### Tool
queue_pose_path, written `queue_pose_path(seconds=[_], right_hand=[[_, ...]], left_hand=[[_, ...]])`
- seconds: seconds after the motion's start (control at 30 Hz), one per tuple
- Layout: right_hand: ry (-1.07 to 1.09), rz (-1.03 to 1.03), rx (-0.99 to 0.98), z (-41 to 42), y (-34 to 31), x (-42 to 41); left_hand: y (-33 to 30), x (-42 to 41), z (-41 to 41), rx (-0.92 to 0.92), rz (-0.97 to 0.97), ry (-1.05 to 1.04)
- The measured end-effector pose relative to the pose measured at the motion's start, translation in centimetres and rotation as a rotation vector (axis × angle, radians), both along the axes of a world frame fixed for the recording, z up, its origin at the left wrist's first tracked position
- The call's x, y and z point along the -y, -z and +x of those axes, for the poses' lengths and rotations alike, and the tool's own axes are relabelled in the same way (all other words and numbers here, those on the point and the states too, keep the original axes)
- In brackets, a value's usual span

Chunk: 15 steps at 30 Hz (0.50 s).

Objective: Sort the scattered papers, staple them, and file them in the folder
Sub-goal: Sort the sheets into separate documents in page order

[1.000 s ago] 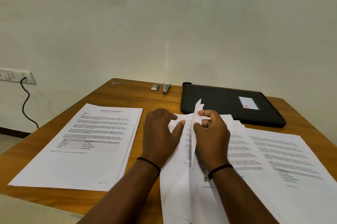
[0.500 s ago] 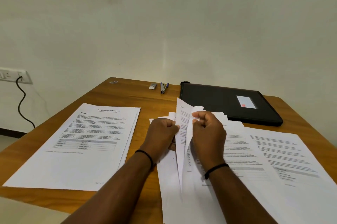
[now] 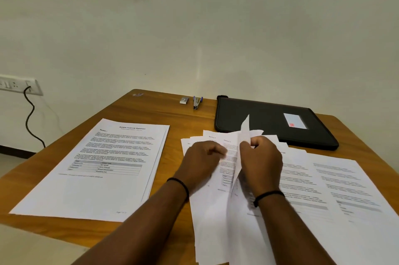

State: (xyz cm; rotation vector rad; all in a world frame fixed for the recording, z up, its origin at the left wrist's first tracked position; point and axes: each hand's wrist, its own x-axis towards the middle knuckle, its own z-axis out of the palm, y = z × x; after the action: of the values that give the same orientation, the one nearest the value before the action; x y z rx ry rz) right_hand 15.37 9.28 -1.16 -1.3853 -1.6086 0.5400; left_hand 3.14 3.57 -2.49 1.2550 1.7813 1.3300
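Observation:
A loose spread of white printed papers (image 3: 302, 178) covers the near right of the wooden table (image 3: 172, 118). My right hand (image 3: 260, 160) pinches one sheet (image 3: 245, 128) and holds it up on edge, its corner pointing upward. My left hand (image 3: 201, 161) lies with curled fingers on the sheets just left of it; whether it grips a sheet is unclear. A neat stack (image 3: 103, 165) headed "Sample Financial Statement" lies at the left. The black folder (image 3: 265, 120) lies closed at the back right. A small stapler (image 3: 197, 102) stands near the far edge.
A small box of staples (image 3: 184, 100) sits beside the stapler. A wall socket (image 3: 19, 86) with a black cable (image 3: 30, 118) is on the wall at the left. The table's far edge meets a plain wall.
My left hand has slid left onto the lower sheets. The sheet in my right hand has swung from leaning left to standing nearly on edge. The view has shifted slightly.

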Motion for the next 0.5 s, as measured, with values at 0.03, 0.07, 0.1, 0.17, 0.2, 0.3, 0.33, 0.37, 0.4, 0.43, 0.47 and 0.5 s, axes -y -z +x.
queue_pose_path(seconds=[0.03, 0.07, 0.1, 0.17, 0.2, 0.3, 0.33, 0.37, 0.4, 0.43, 0.47, 0.5], right_hand=[[0.005, -0.016, -0.017, 0.2, 0.0, -0.2], [0.006, -0.032, -0.029, 0.3, 0.0, -0.3], [0.002, -0.052, -0.040, 0.2, 0.1, -0.3], [-0.009, -0.071, -0.045, 0.1, 0.3, -0.4], [-0.011, -0.074, -0.042, 0.0, 0.4, -0.4], [-0.016, -0.085, -0.034, -0.3, 0.6, -0.5], [-0.019, -0.087, -0.035, -0.4, 0.6, -0.6], [-0.020, -0.090, -0.037, -0.4, 0.6, -0.6], [-0.017, -0.094, -0.042, -0.3, 0.5, -0.5], [-0.019, -0.099, -0.042, -0.5, 0.5, -0.5], [-0.019, -0.104, -0.046, -0.5, 0.5, -0.5], [-0.017, -0.107, -0.053, -0.4, 0.5, -0.5]], left_hand=[[0.3, -0.2, -0.4, -0.249, -0.043, -0.096], [0.5, -0.2, -0.6, -0.433, -0.084, -0.169], [0.6, -0.2, -0.7, -0.511, -0.120, -0.210], [0.4, -0.2, -0.5, -0.530, -0.173, -0.239], [0.2, -0.4, -0.2, -0.552, -0.202, -0.241], [-0.6, -1.3, 0.6, -0.564, -0.302, -0.216], [-0.8, -1.7, 0.7, -0.539, -0.332, -0.205], [-1.0, -2.1, 0.7, -0.499, -0.362, -0.191], [-1.2, -2.7, 0.9, -0.459, -0.383, -0.178], [-1.2, -3.0, 0.8, -0.425, -0.401, -0.173], [-1.2, -3.3, 0.8, -0.403, -0.416, -0.168], [-1.2, -3.5, 1.0, -0.393, -0.419, -0.172]])
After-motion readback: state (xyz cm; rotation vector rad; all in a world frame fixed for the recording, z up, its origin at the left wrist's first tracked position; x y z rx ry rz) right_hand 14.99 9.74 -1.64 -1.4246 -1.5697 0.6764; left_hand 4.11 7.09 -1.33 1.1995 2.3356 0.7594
